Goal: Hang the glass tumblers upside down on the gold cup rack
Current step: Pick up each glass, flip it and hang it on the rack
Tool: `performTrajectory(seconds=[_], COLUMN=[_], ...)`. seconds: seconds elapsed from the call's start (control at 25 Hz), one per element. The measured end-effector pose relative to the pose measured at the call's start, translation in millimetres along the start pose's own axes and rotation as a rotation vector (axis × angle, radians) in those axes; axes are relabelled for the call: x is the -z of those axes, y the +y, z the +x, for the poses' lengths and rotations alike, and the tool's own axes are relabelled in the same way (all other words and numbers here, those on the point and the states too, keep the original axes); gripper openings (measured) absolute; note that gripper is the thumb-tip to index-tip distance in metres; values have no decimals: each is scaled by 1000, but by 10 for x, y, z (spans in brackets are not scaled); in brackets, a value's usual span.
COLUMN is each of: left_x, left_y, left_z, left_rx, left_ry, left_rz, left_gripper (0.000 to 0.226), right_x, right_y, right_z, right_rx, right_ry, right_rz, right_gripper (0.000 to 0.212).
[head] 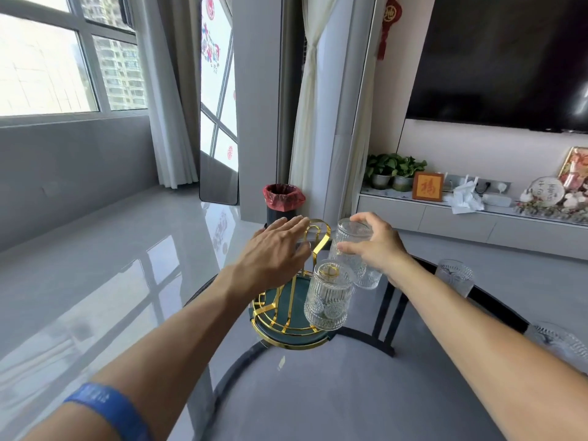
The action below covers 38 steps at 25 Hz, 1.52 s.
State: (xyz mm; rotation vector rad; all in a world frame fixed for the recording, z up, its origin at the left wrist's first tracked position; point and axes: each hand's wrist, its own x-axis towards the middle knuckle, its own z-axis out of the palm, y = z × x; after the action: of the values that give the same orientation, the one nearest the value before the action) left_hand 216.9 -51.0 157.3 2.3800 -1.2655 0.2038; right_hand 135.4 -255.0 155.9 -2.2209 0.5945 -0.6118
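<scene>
The gold cup rack point(288, 326) with a dark teal base stands on the glass table. One embossed glass tumbler point(329, 296) hangs upside down on a front prong. My right hand point(375, 243) grips the base of a second tumbler point(350, 246), held upside down at the rack's right side. My left hand point(276, 249) hovers flat over the rack's left side, fingers spread, holding nothing. Part of the rack is hidden behind it. Two more tumblers stand on the table at right, one point(455, 275) near my right forearm and another point(560, 342) at the frame's edge.
The round glass table point(318, 393) has a dark frame beneath. Behind the rack stands a bin point(283, 202) with a red bag. A TV cabinet point(461, 218) with plants and ornaments runs along the right wall. Glossy grey floor lies to the left.
</scene>
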Motion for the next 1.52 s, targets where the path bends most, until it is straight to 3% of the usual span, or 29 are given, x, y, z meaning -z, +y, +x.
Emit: performTrajectory(seconds=[0.12,0.24,0.36,0.48,0.6,0.68,0.8,0.92,1.04,1.16,1.32,1.52], left_x=[-17,-24,-39,-64,-176,-285,-513,-818,-1149,-1460,-1812,-2008], left_y=[6,-2,6,79,318,588,1010,1535,2064,2524,3094,3216], left_z=[4,22,10,-22,-169,-334,-593,-820,-982,-1050,-974,-933], left_rx=[-10,-12,-5,73,99,39,-33,-67,-128,-206,-205,-41], left_ry=[12,15,8,-25,80,215,262,147,-3,-160,-306,-258], left_rz=[13,21,10,20,44,-38,-147,-220,-256,-323,-384,-418], left_gripper=[57,58,59,64,68,68,70,71,78,94,111,98], right_x=[-78,-104,-93,-40,150,369,728,1139,1459,1584,1542,1457], right_y=[150,219,263,270,310,399,612,928,1270,1624,1821,1790], right_z=[-62,-110,-129,-263,-582,-896,-1452,-1988,-2430,-2739,-2810,-2792], right_rx=[72,83,100,117,135,131,93,20,-78,-249,-547,-625], right_ry=[-119,-120,-145,-184,-131,-43,66,201,455,661,573,485], right_rz=[-213,-285,-291,-268,-155,-66,38,75,-12,60,510,627], right_gripper=[37,29,39,62,69,59,41,29,18,21,17,29])
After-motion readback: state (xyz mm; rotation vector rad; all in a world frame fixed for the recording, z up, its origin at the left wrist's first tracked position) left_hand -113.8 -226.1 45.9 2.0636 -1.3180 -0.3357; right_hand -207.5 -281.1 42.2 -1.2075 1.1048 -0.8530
